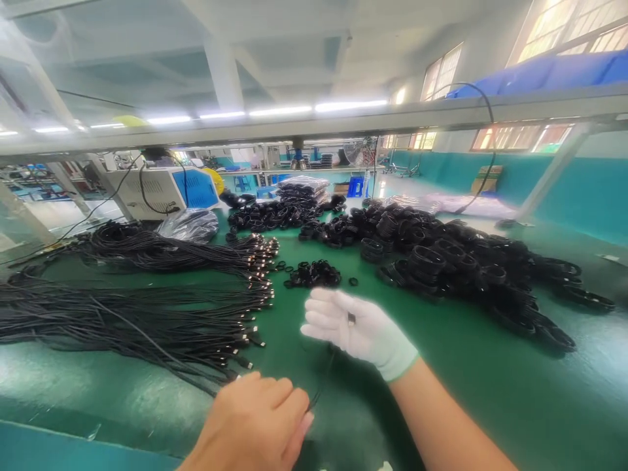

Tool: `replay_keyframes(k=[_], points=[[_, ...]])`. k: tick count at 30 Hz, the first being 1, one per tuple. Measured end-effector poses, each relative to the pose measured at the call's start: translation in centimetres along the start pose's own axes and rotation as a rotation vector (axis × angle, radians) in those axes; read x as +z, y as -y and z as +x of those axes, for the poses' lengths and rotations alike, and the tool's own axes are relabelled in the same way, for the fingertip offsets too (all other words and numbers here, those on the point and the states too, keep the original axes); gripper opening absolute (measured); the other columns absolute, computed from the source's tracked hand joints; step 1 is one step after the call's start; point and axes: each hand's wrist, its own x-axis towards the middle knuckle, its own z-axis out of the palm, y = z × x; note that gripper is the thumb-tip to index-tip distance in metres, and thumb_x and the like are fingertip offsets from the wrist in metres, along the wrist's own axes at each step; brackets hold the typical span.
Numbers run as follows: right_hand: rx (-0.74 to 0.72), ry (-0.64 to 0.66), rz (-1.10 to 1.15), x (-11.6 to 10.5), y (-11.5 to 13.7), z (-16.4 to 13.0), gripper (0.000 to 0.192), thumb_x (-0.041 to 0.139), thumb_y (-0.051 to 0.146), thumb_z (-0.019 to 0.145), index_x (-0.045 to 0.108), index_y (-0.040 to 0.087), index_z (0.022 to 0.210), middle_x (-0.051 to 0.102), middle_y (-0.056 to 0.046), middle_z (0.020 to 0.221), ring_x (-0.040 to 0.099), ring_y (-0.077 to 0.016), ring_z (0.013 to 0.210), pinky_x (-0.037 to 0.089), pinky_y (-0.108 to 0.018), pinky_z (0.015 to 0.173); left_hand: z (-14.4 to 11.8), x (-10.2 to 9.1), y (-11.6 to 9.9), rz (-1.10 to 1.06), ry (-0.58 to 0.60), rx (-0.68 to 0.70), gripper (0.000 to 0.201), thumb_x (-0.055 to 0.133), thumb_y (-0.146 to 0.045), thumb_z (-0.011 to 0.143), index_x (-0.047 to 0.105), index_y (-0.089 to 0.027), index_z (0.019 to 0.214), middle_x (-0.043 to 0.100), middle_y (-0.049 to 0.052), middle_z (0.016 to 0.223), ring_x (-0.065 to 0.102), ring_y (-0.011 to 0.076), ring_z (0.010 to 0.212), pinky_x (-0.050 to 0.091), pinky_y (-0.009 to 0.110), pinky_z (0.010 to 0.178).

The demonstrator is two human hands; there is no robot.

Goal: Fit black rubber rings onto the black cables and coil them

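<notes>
My right hand (360, 330), in a white glove, hovers over the green table and pinches the metal plug end of a thin black cable (326, 373). The cable runs down and left to my bare left hand (255, 422), whose fingers are closed around it near the table's front edge. Loose straight black cables with metal plugs (147, 320) lie fanned out just left of both hands. A small heap of black rubber rings (314, 273) sits just beyond my right hand.
A large pile of coiled black cables (466, 268) covers the right of the green table (490, 392). More coils and bagged stacks (301, 190) lie at the back. A white and blue machine (167, 190) stands back left, beside a plastic bag (189, 224).
</notes>
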Motion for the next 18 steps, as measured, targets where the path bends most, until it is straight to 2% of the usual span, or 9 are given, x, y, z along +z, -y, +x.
replay_keyframes(k=[4,7,10,14,18], points=[[0.169,0.151,-0.134,0.3,-1.8,-0.4,0.037,0.059,0.035,0.084,0.057,0.009,0.111,0.067,-0.013,0.097,0.065,-0.0230,0.091,0.037,-0.052,0.098,2.6,-3.3,1.9,-0.040,0.011,-0.111,0.025,0.045,-0.036,0.089,0.063,-0.027,0.075,0.061,-0.001,0.065,0.052,0.0141,0.058,0.033,0.029,0.055],[0.287,0.261,-0.200,1.4,-3.1,-0.7,0.051,0.064,0.040,0.079,0.055,0.005,0.115,0.064,-0.022,0.106,0.063,-0.0305,0.100,0.037,-0.055,0.095,4.5,-3.9,3.9,-0.170,0.057,-0.168,0.018,0.054,-0.037,0.084,0.066,-0.026,0.075,0.063,-0.004,0.072,0.055,0.0126,0.066,0.036,0.025,0.061],[0.331,0.307,-0.180,2.3,-3.9,-0.9,0.054,0.064,0.039,0.079,0.053,0.005,0.119,0.063,-0.024,0.109,0.062,-0.0319,0.102,0.039,-0.056,0.092,5.6,-3.4,5.3,-0.379,0.091,-0.233,0.011,0.059,-0.030,0.081,0.066,-0.025,0.074,0.063,-0.005,0.073,0.055,0.0108,0.068,0.038,0.022,0.062],[0.332,0.283,-0.163,2.7,-4.5,-0.8,0.047,0.064,0.034,0.079,0.055,0.005,0.116,0.065,-0.023,0.105,0.063,-0.0328,0.100,0.039,-0.060,0.089,6.1,-2.5,5.7,-0.529,0.101,-0.302,0.011,0.061,-0.030,0.078,0.067,-0.022,0.072,0.063,-0.004,0.073,0.055,0.0113,0.068,0.040,0.021,0.061],[0.284,0.269,-0.063,2.8,-4.8,-0.7,0.043,0.065,0.033,0.079,0.055,0.008,0.113,0.066,-0.016,0.099,0.064,-0.0311,0.095,0.039,-0.061,0.088,6.2,-0.2,6.2,-0.671,0.130,-0.316,0.015,0.056,-0.029,0.081,0.067,-0.021,0.076,0.065,-0.004,0.078,0.057,0.0120,0.073,0.042,0.020,0.065]])
